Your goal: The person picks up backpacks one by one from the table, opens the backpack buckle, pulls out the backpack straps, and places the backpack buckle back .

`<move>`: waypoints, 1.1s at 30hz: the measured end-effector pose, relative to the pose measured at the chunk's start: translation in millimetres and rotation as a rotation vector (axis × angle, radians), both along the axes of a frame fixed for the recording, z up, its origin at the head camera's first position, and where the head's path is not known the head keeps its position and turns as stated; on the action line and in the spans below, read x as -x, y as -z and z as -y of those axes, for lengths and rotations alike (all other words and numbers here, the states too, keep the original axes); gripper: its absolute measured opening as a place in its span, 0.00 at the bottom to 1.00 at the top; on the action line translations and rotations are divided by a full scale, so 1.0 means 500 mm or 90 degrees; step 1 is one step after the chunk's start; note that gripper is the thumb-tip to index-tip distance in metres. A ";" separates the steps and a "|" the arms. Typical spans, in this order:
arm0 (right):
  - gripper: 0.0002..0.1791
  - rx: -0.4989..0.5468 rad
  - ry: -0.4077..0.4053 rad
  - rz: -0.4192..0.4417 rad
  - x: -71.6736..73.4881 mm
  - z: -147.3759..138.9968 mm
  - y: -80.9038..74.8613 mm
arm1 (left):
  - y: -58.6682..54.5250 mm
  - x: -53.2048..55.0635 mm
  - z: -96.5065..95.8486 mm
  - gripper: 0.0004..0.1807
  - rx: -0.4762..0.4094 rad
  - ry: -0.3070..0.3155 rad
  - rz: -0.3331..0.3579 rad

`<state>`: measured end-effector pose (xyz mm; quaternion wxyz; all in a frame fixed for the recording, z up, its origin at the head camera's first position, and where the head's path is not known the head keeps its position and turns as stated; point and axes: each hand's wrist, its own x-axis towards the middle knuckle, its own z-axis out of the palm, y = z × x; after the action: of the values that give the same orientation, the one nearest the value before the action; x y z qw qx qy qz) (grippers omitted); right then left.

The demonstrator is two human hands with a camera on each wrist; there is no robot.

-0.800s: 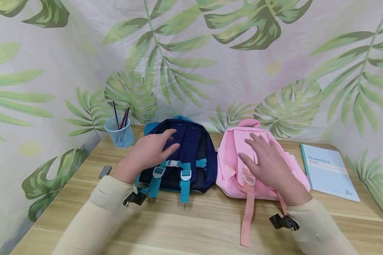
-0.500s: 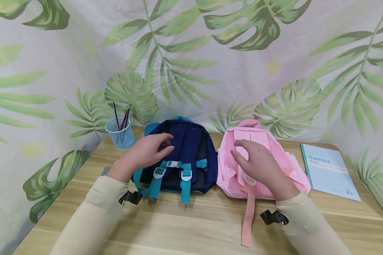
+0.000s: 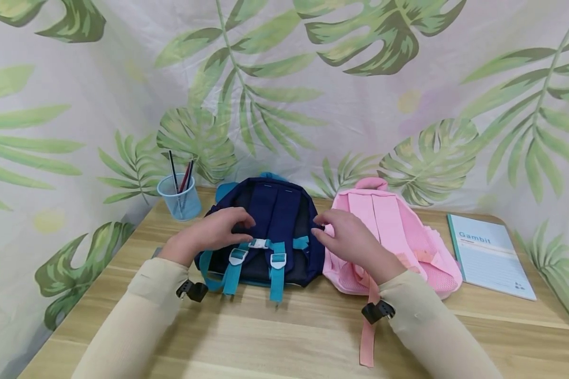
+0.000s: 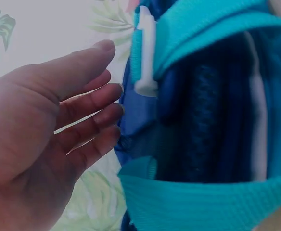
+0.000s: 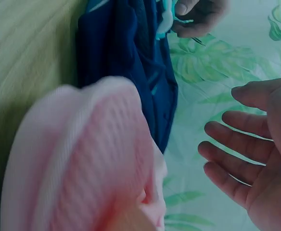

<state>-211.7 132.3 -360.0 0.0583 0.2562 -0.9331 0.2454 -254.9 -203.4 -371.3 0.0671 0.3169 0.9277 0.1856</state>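
Observation:
A navy blue backpack (image 3: 272,210) with teal straps lies back side up on the table. My left hand (image 3: 218,229) hovers over its left part, near the white chest buckle (image 3: 258,243), with loosely bent fingers and nothing held. To its right lies a pink backpack (image 3: 384,221), also with its straps facing up. My right hand (image 3: 348,234) hangs over the pink bag's left side, fingertips toward the navy bag's right edge. The right wrist view shows the fingers (image 5: 236,163) relaxed and apart from both bags. In the left wrist view, the fingers (image 4: 92,103) appear beside the teal webbing (image 4: 203,202).
A light blue mesh cup (image 3: 180,200) with pens stands at the back left. A notebook (image 3: 490,255) lies at the right of the wooden table (image 3: 265,342). A small grey object (image 3: 157,252) is partly behind the left wrist. A leaf-print cloth (image 3: 284,95) hangs behind.
My right hand has moved left across the pink backpack toward the navy one. My left hand has lowered slightly toward the white buckle. Both bags have stayed in place.

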 end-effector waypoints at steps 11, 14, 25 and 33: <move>0.17 0.014 -0.049 0.071 0.032 0.081 0.032 | 0.018 0.016 0.006 0.15 0.027 0.008 0.038; 0.18 0.026 -0.052 0.102 0.040 0.104 0.042 | 0.021 0.021 0.006 0.14 0.023 0.018 0.043; 0.15 0.059 -0.066 0.129 0.060 0.165 0.084 | 0.031 0.034 0.007 0.12 0.017 0.043 0.071; 0.15 0.014 -0.019 0.149 0.052 0.199 0.098 | 0.036 0.035 0.006 0.08 0.000 0.065 0.085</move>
<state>-237.6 32.8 -408.8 -0.0521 0.2391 -0.9270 0.2844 -272.6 -206.3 -389.4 0.1378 0.3505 0.9040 0.2025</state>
